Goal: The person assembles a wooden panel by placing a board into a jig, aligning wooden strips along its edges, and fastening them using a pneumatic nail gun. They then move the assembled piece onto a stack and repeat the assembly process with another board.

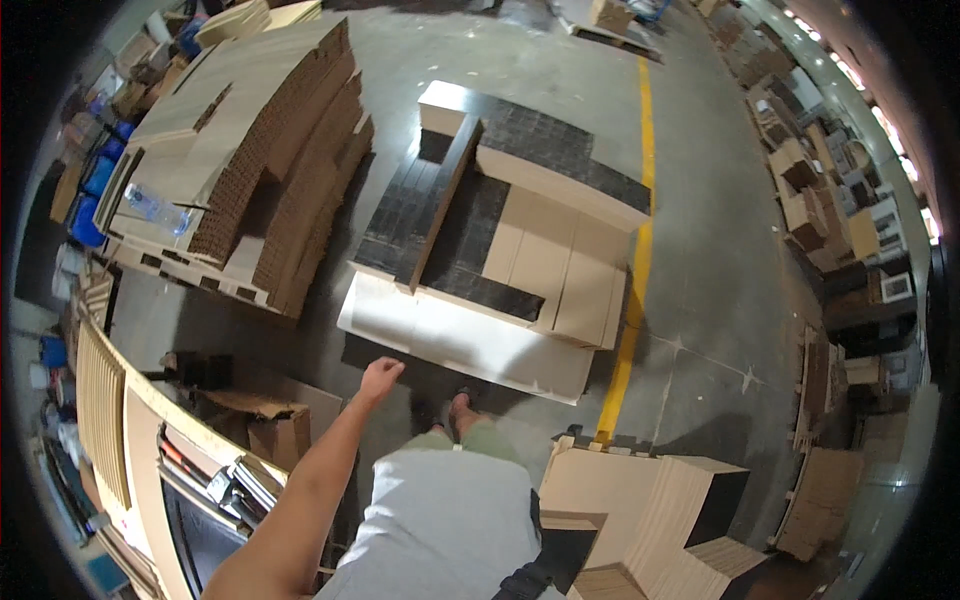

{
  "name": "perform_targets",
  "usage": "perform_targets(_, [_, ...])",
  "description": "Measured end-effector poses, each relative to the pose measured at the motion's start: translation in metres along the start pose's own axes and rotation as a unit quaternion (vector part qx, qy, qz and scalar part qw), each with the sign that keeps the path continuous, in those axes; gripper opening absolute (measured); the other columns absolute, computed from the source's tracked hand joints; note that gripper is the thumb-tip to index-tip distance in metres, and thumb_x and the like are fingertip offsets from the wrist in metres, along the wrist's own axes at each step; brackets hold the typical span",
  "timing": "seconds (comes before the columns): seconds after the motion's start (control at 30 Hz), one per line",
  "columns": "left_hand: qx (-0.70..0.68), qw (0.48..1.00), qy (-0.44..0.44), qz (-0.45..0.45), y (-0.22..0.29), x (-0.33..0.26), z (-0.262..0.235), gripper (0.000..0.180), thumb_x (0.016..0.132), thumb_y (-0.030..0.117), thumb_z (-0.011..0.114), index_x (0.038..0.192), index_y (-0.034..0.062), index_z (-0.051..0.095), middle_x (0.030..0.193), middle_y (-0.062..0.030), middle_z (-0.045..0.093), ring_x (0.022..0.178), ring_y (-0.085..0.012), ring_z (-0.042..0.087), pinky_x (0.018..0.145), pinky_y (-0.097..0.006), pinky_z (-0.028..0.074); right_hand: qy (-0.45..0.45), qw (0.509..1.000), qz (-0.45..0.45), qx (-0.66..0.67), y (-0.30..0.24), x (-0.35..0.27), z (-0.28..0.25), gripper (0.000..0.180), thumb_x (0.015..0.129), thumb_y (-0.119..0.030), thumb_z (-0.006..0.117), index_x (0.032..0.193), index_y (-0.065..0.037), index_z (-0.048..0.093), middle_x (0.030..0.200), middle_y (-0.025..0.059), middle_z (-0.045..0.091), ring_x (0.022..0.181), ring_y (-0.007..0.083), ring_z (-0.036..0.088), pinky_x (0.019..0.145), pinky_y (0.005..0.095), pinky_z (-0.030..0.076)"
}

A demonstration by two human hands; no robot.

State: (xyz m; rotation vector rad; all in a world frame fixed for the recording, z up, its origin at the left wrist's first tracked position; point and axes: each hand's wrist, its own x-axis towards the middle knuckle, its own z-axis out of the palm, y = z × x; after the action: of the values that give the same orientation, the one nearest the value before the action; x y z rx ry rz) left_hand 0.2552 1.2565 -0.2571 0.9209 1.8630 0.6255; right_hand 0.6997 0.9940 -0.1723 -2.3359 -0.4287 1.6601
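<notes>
One bare left hand point(381, 377), left of the frame's lower centre, just beside a broad, thin white sheet point(460, 335), apparently not touching it. Fingers half-curled, nothing visible in them; too small to tell whether fully closed. Right hand out of view. At frame centre, above the sheet, a low stack of flat beige cardboard panels with black faces point(540, 235). Upper left, a thick pile of brown corrugated cardboard point(290, 150), with a clear plastic bottle point(158, 210) lying on top. Lower right, an angular beige layered cardboard stack point(635, 515). Right of centre, a yellow painted floor line point(625, 370). Step in hand, by judgement: facing the centre stack, no grasp yet made. Next move, probably calling for a forward reach and a two-handed hold on a near edge, given such broad pieces.
</notes>
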Motion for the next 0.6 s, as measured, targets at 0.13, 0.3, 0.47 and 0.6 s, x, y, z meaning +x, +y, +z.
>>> perform_targets(0.13, [-0.083, 0.996, -0.028, -0.006, -0.004, 0.039, 0.003, 0.038, 0.09, 0.034, 0.07, 0.105, -0.0007, 0.072, 0.085, -0.0092, 0.072, 0.077, -0.0163, 0.067, 0.071, -0.033, 0.054, -0.026, 0.998, 0.007, -0.053, -0.026, 0.021, 0.002, 0.032, 0.096, -0.024, 0.061, 0.114, 0.001, 0.069, 0.085, 0.0098, 0.066, 0.064, 0.0201, 0.063, 0.053, 0.0369, 0.049])
perform_targets(0.3, [-0.077, 0.993, -0.007, -0.085, 0.01, 0.079, 0.015, 0.039, 0.09, 0.034, 0.07, 0.106, -0.0011, 0.072, 0.09, -0.0106, 0.073, 0.081, -0.0177, 0.069, 0.074, -0.034, 0.054, -0.027, 0.994, 0.028, -0.101, -0.014, 0.046, -0.022, 0.031, 0.096, -0.024, 0.061, 0.113, 0.001, 0.07, 0.084, 0.0094, 0.065, 0.065, 0.0198, 0.063, 0.053, 0.0365, 0.049])
perform_targets(0.47, [-0.057, 0.989, 0.034, -0.134, -0.008, 0.148, 0.022, 0.037, 0.091, 0.034, 0.069, 0.108, 0.0021, 0.073, 0.1, -0.0135, 0.075, 0.093, -0.0257, 0.071, 0.084, -0.038, 0.054, -0.005, 0.988, 0.066, -0.142, -0.063, 0.107, -0.068, 0.032, 0.099, -0.027, 0.058, 0.118, -0.003, 0.066, 0.093, 0.0108, 0.068, 0.075, 0.0203, 0.066, 0.061, 0.0348, 0.052])
perform_targets(0.6, [-0.004, 0.992, 0.106, -0.065, -0.029, 0.223, 0.019, 0.048, 0.092, 0.039, 0.07, 0.117, -0.001, 0.067, 0.111, -0.0209, 0.071, 0.104, -0.0328, 0.068, 0.092, -0.041, 0.052, -0.008, 0.983, 0.071, -0.172, -0.227, 0.158, 0.004, 0.03, 0.1, -0.029, 0.058, 0.119, -0.007, 0.062, 0.099, 0.0095, 0.068, 0.081, 0.0192, 0.068, 0.065, 0.0326, 0.055])
